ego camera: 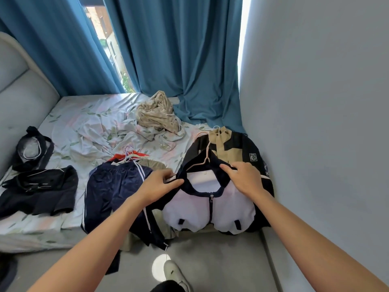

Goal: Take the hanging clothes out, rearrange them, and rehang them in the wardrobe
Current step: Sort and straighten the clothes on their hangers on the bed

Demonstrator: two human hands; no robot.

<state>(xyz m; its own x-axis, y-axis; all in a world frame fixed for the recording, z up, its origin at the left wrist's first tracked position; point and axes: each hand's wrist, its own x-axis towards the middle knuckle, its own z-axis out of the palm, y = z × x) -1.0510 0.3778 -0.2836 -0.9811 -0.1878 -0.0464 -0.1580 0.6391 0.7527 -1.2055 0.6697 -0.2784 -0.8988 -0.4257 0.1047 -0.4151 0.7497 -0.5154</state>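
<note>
The dark navy collar of a white-and-navy zip-front jacket (210, 207), laid at the bed's (84, 123) foot edge on a pink hanger (205, 159), is gripped by the left hand (160, 184) and the right hand (244, 178).

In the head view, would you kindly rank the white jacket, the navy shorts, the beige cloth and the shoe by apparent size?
1. White jacket and navy shorts: look alike, unranked.
2. Beige cloth, though farther away.
3. Shoe.
</note>
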